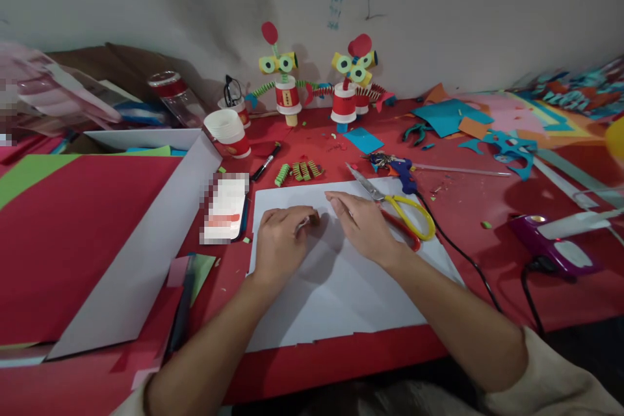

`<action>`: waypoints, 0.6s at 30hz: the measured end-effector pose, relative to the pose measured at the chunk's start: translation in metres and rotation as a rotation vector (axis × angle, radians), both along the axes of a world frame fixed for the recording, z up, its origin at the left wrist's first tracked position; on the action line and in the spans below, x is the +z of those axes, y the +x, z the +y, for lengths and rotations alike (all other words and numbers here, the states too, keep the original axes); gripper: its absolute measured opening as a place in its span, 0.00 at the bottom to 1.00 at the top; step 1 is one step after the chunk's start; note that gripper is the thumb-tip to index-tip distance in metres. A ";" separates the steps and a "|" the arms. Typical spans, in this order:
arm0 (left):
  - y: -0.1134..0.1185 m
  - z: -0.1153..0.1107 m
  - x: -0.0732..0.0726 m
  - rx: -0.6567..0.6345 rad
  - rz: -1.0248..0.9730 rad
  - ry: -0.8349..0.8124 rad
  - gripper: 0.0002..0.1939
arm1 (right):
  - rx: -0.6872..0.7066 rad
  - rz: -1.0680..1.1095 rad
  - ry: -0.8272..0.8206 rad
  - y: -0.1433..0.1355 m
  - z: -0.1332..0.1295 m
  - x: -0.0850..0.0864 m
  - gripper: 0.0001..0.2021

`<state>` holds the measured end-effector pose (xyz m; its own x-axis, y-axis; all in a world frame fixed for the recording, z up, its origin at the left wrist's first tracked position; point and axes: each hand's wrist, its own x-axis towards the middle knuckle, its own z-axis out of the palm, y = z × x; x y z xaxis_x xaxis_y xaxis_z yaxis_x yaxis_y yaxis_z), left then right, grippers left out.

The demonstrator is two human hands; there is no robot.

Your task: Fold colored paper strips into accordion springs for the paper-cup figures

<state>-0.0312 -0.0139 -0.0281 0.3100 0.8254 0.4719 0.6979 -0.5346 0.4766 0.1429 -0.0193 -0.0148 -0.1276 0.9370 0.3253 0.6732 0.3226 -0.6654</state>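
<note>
Above the white sheet (pixel 302 312), my left hand (pixel 281 244) is closed, its fingers curled around a small dark item whose details are hard to make out. My right hand (pixel 363 227) hovers over the sheet's upper part, apart from the left, fingers stretched out and holding nothing. Just beyond the right hand lie open scissors (pixel 412 208) with yellow and red handles. Folded green paper strips (pixel 305 171) rest past the sheet's far edge.
A box with red paper (pixel 97 227) stands left, beside a phone (pixel 227 208) and stacked cups (pixel 228 133). Paper-cup figures (pixel 287 97) line the wall. A glue gun (pixel 403 174), blue paper scraps (pixel 451 117) and a purple power strip (pixel 560 247) lie right.
</note>
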 end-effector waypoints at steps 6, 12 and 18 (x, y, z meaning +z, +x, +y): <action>-0.005 0.000 0.018 0.130 -0.359 -0.015 0.14 | -0.050 -0.010 0.031 0.005 -0.001 0.005 0.16; -0.020 0.015 0.018 0.474 -0.832 -0.116 0.22 | -0.221 0.007 0.040 0.010 -0.001 0.012 0.15; -0.023 0.025 0.010 0.407 -1.150 -0.362 0.24 | 0.134 -0.041 0.199 0.008 -0.002 0.012 0.11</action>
<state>-0.0538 0.0113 -0.0177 -0.4313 0.9018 0.0279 -0.1306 -0.0930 0.9871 0.1513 -0.0211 -0.0033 -0.2634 0.8285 0.4942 0.6406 0.5332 -0.5525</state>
